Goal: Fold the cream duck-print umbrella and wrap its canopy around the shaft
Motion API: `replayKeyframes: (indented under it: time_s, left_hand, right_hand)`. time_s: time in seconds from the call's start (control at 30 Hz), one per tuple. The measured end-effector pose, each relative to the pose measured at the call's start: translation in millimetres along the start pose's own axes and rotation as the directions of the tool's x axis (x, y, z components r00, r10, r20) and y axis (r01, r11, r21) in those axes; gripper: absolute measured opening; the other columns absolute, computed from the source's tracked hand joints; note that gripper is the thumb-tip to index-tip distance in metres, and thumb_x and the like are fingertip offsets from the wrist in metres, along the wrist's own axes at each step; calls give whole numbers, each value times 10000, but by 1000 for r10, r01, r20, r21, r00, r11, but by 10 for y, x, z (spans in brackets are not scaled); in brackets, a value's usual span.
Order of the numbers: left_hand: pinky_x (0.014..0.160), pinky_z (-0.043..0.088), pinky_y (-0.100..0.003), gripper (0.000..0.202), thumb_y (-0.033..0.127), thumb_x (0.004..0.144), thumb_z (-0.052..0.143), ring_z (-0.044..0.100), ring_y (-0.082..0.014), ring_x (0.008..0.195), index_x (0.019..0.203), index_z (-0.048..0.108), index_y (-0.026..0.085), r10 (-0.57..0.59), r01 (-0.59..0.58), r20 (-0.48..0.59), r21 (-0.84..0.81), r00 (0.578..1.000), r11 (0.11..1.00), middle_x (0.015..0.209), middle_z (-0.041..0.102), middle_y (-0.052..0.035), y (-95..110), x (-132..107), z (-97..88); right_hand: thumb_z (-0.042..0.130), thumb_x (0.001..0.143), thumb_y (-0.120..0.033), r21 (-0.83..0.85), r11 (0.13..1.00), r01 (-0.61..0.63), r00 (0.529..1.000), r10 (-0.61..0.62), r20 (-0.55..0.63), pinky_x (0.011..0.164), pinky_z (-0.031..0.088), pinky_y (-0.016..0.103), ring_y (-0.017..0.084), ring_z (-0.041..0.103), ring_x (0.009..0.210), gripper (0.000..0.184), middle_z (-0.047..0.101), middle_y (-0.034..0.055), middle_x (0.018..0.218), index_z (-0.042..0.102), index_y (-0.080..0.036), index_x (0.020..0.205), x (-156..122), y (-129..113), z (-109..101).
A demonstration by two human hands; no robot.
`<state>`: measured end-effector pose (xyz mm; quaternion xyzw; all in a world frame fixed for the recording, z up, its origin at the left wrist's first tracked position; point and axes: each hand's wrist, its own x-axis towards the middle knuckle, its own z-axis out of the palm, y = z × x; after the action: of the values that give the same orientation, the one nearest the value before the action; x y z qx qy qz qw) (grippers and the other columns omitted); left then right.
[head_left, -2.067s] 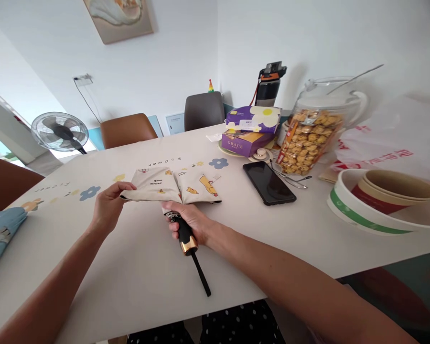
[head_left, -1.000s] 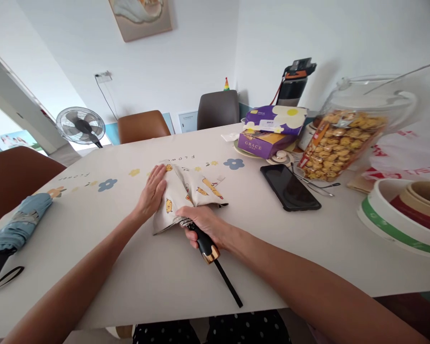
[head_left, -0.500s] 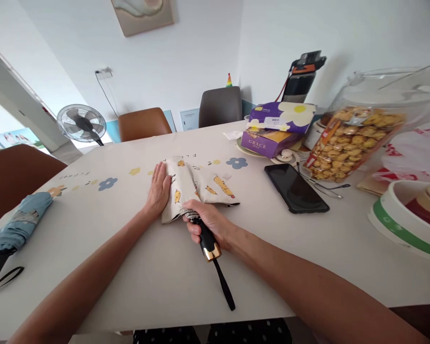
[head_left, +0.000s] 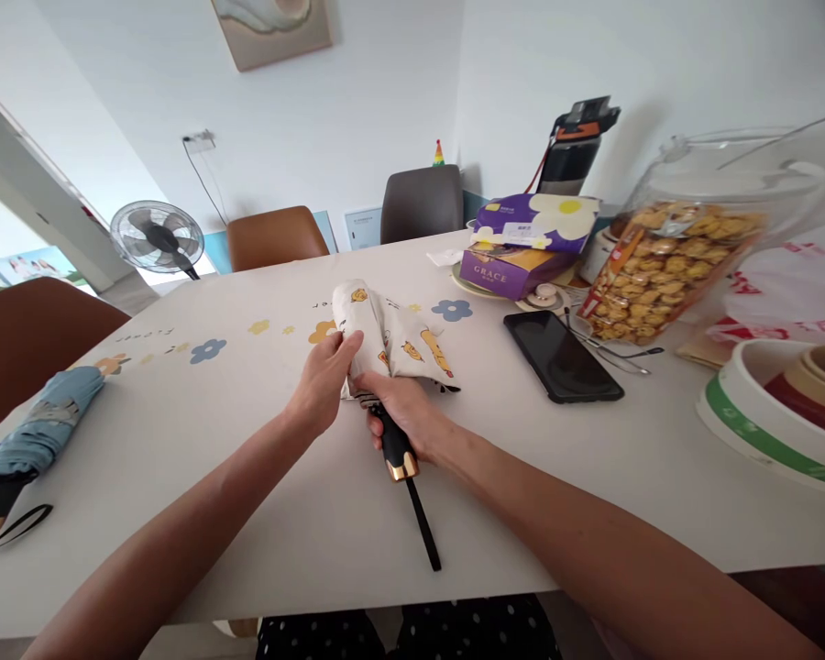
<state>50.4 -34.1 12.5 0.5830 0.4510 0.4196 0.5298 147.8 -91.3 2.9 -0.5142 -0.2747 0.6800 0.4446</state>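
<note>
Umbrella (head_left: 375, 335), cream w/ yellow prints, is mid-table (head_left: 316, 550) right in front of the person, canopy pointing away, black-&-gold handle (head_left: 399, 454) toward the body, strap (head_left: 423, 527) trailing from its end. R hand (head_left: 409, 412) is closed round the top of the handle & gathered base of cloth, thumb across the folds. L hand (head_left: 323, 380) is half-curled at the cloth's L edge, thumb on top; can't tell if it's pinching or just pressing, as most fingers are hidden. Step in hand, I'd judge: tidying canopy folds, approx. halfway, since L side is narrow but R panel is fanned out, unwrapped. Next move prob. calls for a firm R grip, w/ L hand pressing the fold flat.
</note>
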Motion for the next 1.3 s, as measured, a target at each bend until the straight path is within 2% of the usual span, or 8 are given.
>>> replayKeyframes:
  time_s: [0.2,0.4,0.67,0.87,1.03,1.1,1.17,1.3]
  left_hand:
    - [789,527,-356,304,352,763,623,635,-236,852,955,591,118,-216,225,65,-300,974,927,859,668,-111,-21,115,-11]
    - [866,515,-381,477,499,763,568,633,-258,913,1070,574,133,-194,291,261,-412,946,864,922,672,-115,-75,126,-84]
    - [712,554,-395,503,534,721,562,650,-286,817,1011,596,125,-304,399,290,-372,907,838,827,678,-113,-160,173,-142]
    - [599,538,-346,517,532,718,568,633,-223,622,1033,587,123,-382,490,341,-330,859,807,743,663,-99,-118,149,-124]
    - [427,436,-315,568,639,739,492,539,-171,467,951,605,124,-283,278,213,53,935,959,747,651,-108,-175,250,-190]
    - [597,491,-336,514,599,764,497,618,-222,700,981,591,142,-113,106,11,263,993,959,938,653,-126,-226,321,-235]
    - [837,458,-376,462,499,782,533,568,-270,1025,1100,542,164,85,-9,-159,425,984,905,1201,567,-132,-252,361,-270]
    - [967,376,-413,452,347,792,523,456,-273,1198,1217,475,201,301,-185,-122,560,946,807,1335,473,-92,-150,297,-228]
  right_hand:
    - [566,720,-261,-21,1000,-11,997,13,78,300,400,234,89,382,318,170,406,-51,414,435,-192,637,-25,5,-2]
    - [561,744,-321,-29,1000,9,977,-2,213,289,383,220,86,379,313,231,399,-52,393,430,-185,612,-46,-5,-12]
    - [638,724,-335,125,991,36,964,-67,256,333,493,282,114,530,416,320,565,2,708,493,-170,957,-45,55,32]
    - [602,750,-351,46,997,-69,970,56,235,319,447,260,134,504,354,250,510,-30,497,485,-158,857,-17,67,-1]
    - [605,744,-302,124,992,-10,984,-12,180,306,404,214,82,451,336,177,546,-15,556,526,-148,778,37,93,-20]
    - [603,747,-290,215,974,-70,986,36,161,320,413,208,69,449,347,163,541,-22,589,510,-157,763,75,117,-21]
    - [599,754,-276,284,951,-126,983,80,167,333,423,213,66,448,359,151,534,-26,617,498,-164,769,116,141,-24]
    - [605,765,-269,299,942,-152,970,84,228,353,439,224,67,450,381,151,514,-20,635,503,-157,775,156,170,-26]
